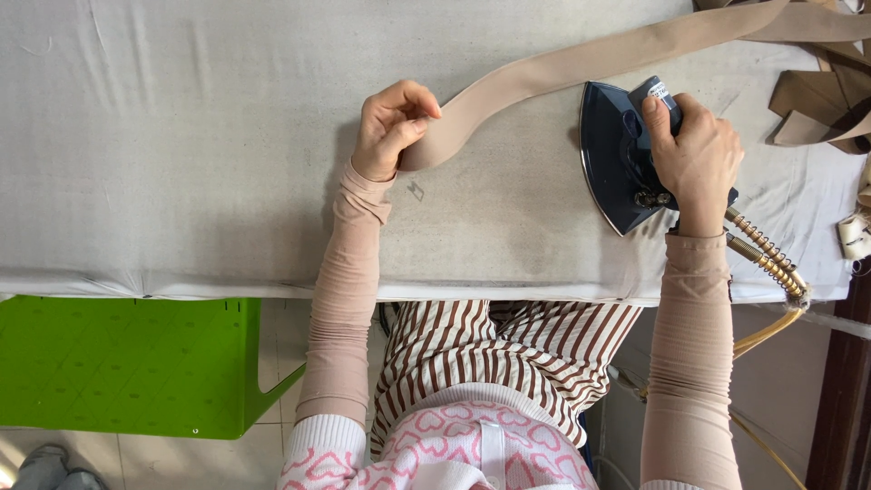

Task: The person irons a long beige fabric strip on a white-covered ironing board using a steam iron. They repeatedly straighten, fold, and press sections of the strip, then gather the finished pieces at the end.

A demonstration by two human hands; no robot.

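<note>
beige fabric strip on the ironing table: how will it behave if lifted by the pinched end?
Probably floppy: the beige fabric strip curves flat across the ironing table and bends where the left hand pinches its end. Likely light, since a fingertip grip holds it. It may drag or snag, because its far end runs off toward the fabric pile.

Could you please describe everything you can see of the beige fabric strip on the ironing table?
The beige fabric strip is a long, flat band of smooth, slightly stretchy-looking cloth. It runs from the picture's top right corner across the grey padded table, curving down to its rounded near end. The left hand pinches that end between thumb and fingers. The dark blue iron, gripped by the right hand, sits on the table just beside the strip; whether they touch cannot be told. More beige pieces lie at the right edge.
</note>
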